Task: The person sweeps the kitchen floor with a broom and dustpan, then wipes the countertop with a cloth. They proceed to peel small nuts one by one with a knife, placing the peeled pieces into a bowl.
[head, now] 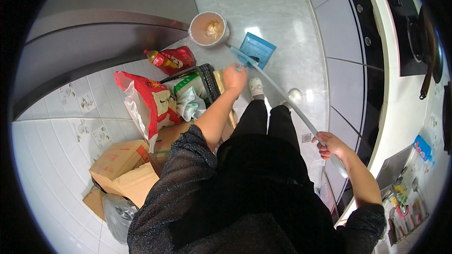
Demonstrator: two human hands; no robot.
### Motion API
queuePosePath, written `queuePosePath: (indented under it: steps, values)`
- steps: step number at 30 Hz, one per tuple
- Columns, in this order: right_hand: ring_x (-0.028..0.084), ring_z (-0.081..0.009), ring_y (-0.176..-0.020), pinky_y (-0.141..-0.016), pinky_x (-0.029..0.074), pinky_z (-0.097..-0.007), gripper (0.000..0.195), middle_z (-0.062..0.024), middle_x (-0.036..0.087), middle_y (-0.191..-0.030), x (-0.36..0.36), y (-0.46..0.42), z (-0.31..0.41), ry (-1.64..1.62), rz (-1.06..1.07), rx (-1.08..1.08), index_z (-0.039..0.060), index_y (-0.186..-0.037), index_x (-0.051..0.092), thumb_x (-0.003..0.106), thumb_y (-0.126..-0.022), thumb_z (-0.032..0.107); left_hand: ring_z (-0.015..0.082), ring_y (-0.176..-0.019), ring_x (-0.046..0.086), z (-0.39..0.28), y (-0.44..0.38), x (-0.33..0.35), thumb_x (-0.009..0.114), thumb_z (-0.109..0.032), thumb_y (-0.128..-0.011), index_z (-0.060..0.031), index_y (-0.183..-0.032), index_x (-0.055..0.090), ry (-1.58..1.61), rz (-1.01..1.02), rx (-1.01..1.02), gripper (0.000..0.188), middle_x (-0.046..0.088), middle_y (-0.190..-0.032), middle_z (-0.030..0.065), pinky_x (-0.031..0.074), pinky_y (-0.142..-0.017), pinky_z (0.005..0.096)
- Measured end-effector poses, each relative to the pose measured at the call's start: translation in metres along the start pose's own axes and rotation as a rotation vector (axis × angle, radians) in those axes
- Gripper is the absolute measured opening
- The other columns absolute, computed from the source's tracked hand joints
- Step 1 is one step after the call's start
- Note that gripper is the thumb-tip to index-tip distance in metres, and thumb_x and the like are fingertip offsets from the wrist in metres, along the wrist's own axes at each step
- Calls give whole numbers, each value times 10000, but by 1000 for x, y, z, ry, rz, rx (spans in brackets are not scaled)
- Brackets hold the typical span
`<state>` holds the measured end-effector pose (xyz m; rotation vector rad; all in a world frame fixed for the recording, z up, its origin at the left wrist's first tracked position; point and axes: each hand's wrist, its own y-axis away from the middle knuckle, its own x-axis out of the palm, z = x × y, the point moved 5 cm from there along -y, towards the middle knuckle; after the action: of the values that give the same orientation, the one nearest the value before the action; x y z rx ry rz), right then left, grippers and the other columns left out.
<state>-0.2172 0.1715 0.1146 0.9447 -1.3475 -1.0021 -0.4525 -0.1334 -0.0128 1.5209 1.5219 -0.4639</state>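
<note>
In the head view, my right hand (pixel 330 144) grips the grey upper part of a long pole (pixel 300 113), which slants up and left across the floor. Its lower end is light blue and passes over a blue plastic dustpan (pixel 259 46). A dark clump (pixel 252 60) shows in the dustpan beside the pole. My left hand (pixel 236 78) is closed around a small light-blue piece near the dustpan's lower edge. That piece looks like the dustpan's handle, mostly hidden by the fingers. Just past the pole's tip stands a lined waste bin (pixel 208 30) with some yellowish refuse inside.
Left of me are a black plastic crate (pixel 210 83), a red bag (pixel 155 102), a bottle (pixel 160 58) and cardboard boxes (pixel 120 158). Cabinets (pixel 348 42) and a counter (pixel 395 113) line the right. My white shoes (pixel 256 87) are close to the dustpan.
</note>
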Motion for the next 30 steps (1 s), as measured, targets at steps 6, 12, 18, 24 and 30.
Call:
queuePosePath:
  steps: [6,12,18,24,30]
  values:
    - [261,-78,-378,-380,262,-258,324,39,294,-538,-15,55,-3,-88,31,79,24,-982,502,322,-1003,293,420,-809,614,8,-4,6,611,-239,-761,-10,-880,671,-5,-20,8,265,622,-793,275,485,-743,447]
    - [278,-63,-339,-328,255,-247,384,44,307,-516,-17,114,-38,-278,53,25,7,-982,544,367,-994,348,417,-817,615,5,-3,5,608,-246,-761,-5,-872,673,4,-16,1,274,624,-798,275,486,-753,444]
    - [249,-49,-309,-299,229,-235,404,47,312,-485,-13,162,-55,-428,38,-61,19,-983,537,370,-984,387,413,-810,618,-1,-2,1,607,-249,-760,3,-873,673,-22,-26,36,283,626,-801,274,489,-757,444]
    - [246,-47,-317,-304,240,-233,391,48,308,-500,-6,142,-46,-494,11,-95,0,-991,545,384,-985,357,408,-808,623,-2,-2,-1,609,-246,-760,4,-887,673,-8,3,-20,288,630,-807,270,490,-761,442]
    - [260,-50,-326,-322,251,-239,384,55,311,-511,-13,86,-43,-423,154,-44,16,-983,522,361,-991,365,411,-817,622,-1,-2,2,612,-252,-760,11,-888,670,-37,-19,16,298,628,-814,275,487,-765,444]
